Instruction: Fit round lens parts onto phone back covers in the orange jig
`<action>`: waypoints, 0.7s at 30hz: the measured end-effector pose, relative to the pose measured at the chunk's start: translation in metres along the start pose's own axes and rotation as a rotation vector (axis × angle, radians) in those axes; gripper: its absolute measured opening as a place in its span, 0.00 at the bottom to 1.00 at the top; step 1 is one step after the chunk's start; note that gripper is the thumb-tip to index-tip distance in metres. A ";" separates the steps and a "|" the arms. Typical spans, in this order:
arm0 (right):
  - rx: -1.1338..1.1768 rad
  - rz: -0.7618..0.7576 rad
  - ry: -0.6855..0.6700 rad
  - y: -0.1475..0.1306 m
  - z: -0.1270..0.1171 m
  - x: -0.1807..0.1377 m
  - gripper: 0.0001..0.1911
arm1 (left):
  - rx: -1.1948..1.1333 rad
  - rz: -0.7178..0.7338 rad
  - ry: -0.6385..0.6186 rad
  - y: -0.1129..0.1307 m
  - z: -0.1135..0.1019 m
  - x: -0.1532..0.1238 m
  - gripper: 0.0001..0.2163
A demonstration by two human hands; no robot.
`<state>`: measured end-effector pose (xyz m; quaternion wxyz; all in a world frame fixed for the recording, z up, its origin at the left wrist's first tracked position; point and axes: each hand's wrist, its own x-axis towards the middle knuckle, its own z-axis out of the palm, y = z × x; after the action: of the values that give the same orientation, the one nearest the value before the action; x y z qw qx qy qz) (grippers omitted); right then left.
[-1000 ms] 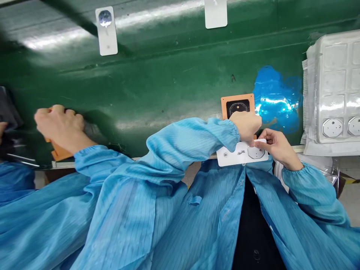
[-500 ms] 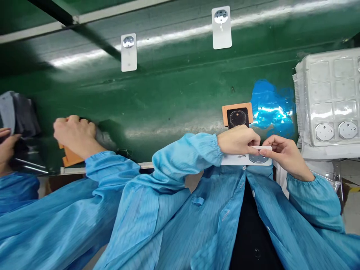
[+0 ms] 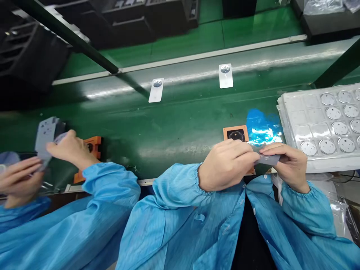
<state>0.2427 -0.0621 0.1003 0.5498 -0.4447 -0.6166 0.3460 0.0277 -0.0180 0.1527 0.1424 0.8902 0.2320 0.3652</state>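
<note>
Tilted in front of my body is a white panel (image 3: pixel 269 160), now seen at a steep angle and looking greyish. My left hand (image 3: pixel 228 164) pinches its left end, with the fingers curled and hiding much of it. On the opposite end, my right hand (image 3: pixel 291 163) grips it between thumb and fingers. Just behind the hands lies an orange fixture (image 3: pixel 247 134) with a black recess (image 3: pixel 235 134), partly covered by my left hand. A shiny blue film (image 3: pixel 261 129) is spread on the bench beside the fixture.
Two white panels with silvery round parts, a left one (image 3: pixel 156 90) and a right one (image 3: pixel 226 77), lie farther back. On the right stands a clear tray (image 3: pixel 302 132) of octagonal discs. At left, a co-worker's hands (image 3: pixel 70 150) hold a grey plate (image 3: pixel 45 137) near another orange fixture (image 3: pixel 97 144).
My view has tilted up, showing dark racks at the back. The panel in my hands has turned from flat to steeply tilted. The co-worker's hand has moved from the orange fixture to a grey plate.
</note>
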 end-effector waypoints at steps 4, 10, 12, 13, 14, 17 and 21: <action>-0.012 -0.084 0.119 -0.011 0.018 0.012 0.06 | -0.420 -0.240 0.301 -0.015 0.007 -0.006 0.01; -0.142 -0.368 0.115 -0.031 0.036 0.034 0.09 | -0.951 -0.389 0.559 -0.043 0.031 -0.022 0.07; -0.211 -0.433 0.094 -0.036 0.036 0.037 0.11 | -0.962 -0.386 0.561 -0.050 0.034 -0.026 0.06; -0.238 -0.449 0.088 -0.038 0.036 0.039 0.12 | -0.954 -0.380 0.561 -0.052 0.035 -0.027 0.06; -0.255 -0.457 0.086 -0.039 0.035 0.039 0.12 | -0.943 -0.370 0.558 -0.054 0.035 -0.028 0.06; -0.275 -0.462 0.080 -0.041 0.035 0.042 0.13 | -0.912 -0.346 0.554 -0.057 0.035 -0.028 0.05; -0.295 -0.492 0.052 -0.036 0.036 0.046 0.13 | -0.820 -0.327 0.550 -0.063 0.035 -0.024 0.09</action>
<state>0.2011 -0.0301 0.1445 0.5625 -0.3656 -0.7351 0.0973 0.0182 0.0202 0.0882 0.4685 0.5846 0.2348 0.6193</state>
